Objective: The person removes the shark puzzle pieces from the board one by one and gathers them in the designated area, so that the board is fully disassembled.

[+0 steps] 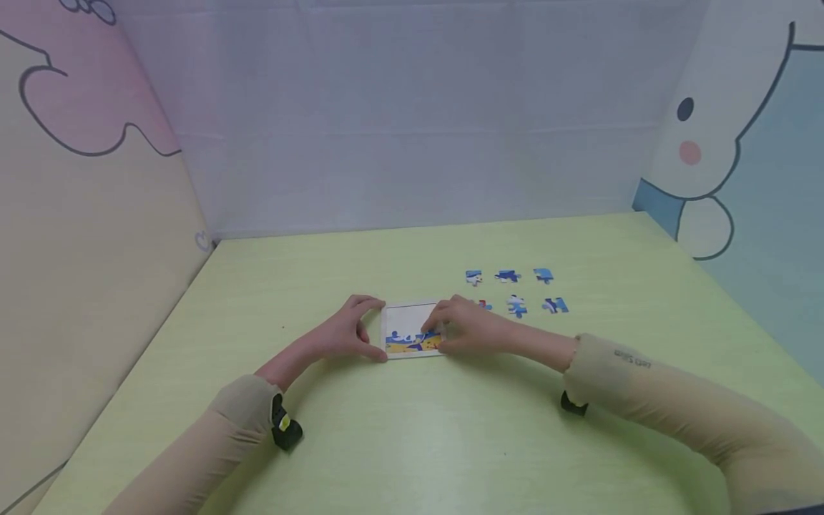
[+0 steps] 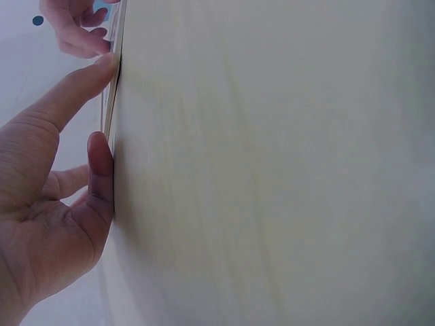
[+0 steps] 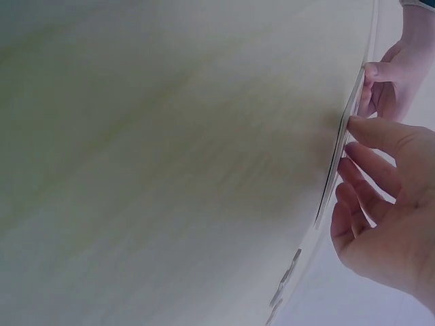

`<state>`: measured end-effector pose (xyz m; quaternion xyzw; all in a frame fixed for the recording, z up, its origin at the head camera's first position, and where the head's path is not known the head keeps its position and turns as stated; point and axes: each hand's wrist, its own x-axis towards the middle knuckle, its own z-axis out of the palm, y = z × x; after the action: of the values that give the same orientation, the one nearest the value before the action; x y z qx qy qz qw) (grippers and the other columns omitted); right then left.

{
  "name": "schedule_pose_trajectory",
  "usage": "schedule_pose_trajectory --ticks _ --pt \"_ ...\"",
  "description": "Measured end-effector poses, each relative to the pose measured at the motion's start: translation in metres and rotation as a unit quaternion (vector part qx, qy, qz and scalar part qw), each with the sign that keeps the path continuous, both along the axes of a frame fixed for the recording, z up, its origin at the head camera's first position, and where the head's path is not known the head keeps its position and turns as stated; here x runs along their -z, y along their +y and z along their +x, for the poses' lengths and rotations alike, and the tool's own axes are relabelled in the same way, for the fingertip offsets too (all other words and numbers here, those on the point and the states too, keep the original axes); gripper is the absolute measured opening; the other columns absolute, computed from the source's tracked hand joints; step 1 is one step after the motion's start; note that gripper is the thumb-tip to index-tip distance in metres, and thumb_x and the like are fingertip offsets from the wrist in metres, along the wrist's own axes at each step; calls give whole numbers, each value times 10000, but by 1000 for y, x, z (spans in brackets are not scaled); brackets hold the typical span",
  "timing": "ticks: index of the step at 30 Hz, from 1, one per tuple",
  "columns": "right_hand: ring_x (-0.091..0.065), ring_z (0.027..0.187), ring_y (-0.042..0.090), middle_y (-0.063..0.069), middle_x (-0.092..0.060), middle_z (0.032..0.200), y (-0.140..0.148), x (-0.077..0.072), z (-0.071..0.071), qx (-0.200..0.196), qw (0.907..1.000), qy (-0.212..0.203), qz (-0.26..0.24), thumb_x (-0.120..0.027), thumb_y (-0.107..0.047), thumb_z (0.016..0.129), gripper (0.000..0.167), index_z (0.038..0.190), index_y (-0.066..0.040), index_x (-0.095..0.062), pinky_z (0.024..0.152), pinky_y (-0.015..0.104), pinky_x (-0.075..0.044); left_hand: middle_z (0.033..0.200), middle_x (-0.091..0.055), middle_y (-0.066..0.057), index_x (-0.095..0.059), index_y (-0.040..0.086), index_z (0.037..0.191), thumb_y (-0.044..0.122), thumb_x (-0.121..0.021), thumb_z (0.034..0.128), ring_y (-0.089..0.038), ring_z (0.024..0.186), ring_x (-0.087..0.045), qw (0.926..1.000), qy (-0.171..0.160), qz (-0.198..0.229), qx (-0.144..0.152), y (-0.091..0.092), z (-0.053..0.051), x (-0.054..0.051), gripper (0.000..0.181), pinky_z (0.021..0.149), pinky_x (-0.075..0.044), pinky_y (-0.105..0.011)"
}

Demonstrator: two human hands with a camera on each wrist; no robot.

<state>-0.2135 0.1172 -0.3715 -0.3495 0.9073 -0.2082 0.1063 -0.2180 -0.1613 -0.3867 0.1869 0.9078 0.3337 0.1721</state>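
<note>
A white-rimmed puzzle tray [image 1: 405, 317] lies flat on the table. Joined jigsaw pieces [image 1: 402, 345] in blue, white and yellow fill its near part, and the far part shows bare white. My left hand [image 1: 341, 332] holds the tray's left side, thumb at the near corner and a finger at the far one. Over the tray's right side is my right hand [image 1: 473, 325], its thumb [image 3: 372, 132] touching the edge and bent fingertips down among the pieces. Whether it pinches a piece is hidden.
Several loose jigsaw pieces [image 1: 508, 276] lie in two rows to the right of and beyond the tray. One red and blue piece [image 1: 483, 305] is partly covered by my right hand. The pale green table [image 1: 418, 429] meets printed cloth walls at its back and sides.
</note>
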Motion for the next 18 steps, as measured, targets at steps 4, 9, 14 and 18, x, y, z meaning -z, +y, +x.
schedule_pose_trajectory --ticks 4,9,14,18 --pt "-532 1078 177 40 -645 1233 -3 -2 -1 -183 9997 -59 126 -736 -140 837 374 1206 -199 -708 940 375 -452 1556 -234 -100 -374 139 1504 323 -887 726 -136 764 -549 10000 9 -15 16 0 1 0 950 714 -460 -245" --pt "-544 1041 167 51 -621 1171 -5 -4 -2 -360 9990 -219 146 -721 -114 828 409 1229 -193 -691 922 357 -465 1558 -232 -98 -381 148 1501 331 -888 723 -138 761 -544 10000 6 -49 7 0 1 -1 946 704 -459 -237" --pt "-535 1010 163 70 -592 1151 -4 -4 -4 -556 9982 -174 148 -713 -105 827 419 1235 -198 -684 891 325 -453 1561 -229 -103 -379 150 1503 331 -887 724 -140 765 -543 10000 3 -91 6 1 2 -2 947 701 -460 -233" --pt "-530 1011 173 82 -579 1151 -5 -6 -3 -595 9980 -145 156 -708 -106 827 420 1236 -201 -688 885 317 -447 1558 -231 -111 -380 143 1501 323 -886 726 -141 765 -542 10000 7 -93 27 1 2 -3 943 703 -460 -233"
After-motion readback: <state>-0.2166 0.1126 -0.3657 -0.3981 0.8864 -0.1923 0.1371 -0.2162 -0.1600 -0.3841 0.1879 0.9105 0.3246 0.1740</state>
